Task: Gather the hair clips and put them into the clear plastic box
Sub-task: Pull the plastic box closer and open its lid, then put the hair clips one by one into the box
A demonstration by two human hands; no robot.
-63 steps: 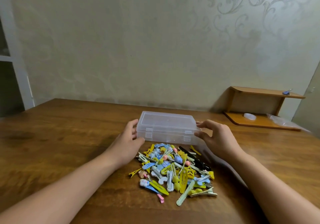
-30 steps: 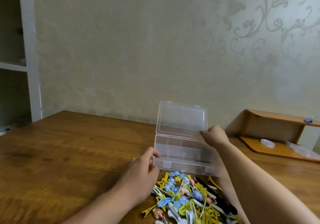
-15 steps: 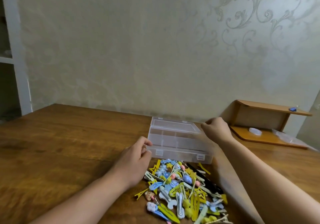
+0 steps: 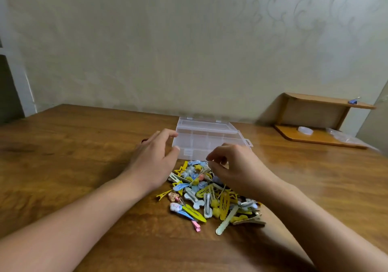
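The pile of hair clips (image 4: 206, 196) lies on the wooden table (image 4: 73, 156) right in front of you: yellow, blue, pink and pale clips heaped together, with a pale green flat clip (image 4: 227, 220) and a small pink clip (image 4: 196, 226) at its near edge. Just behind the pile sits the clear plastic box (image 4: 206, 140), its lid folded back flat toward the wall and its divided inside exposed.

Your left hand (image 4: 155, 162) rests at the box's left front corner, fingers loosely bent, thumb tip touching the front wall; it holds nothing. Your right hand (image 4: 235, 166) hovers over the far side of the pile, in front of the box, fingers curled downward with the tips drawn close together. You cannot tell from here whether they pinch a clip.

Off to your right, against the patterned wall, stands a small wooden shelf (image 4: 321, 120) with a little blue clip (image 4: 353, 101) on top and a white round object (image 4: 305, 130) on its base.
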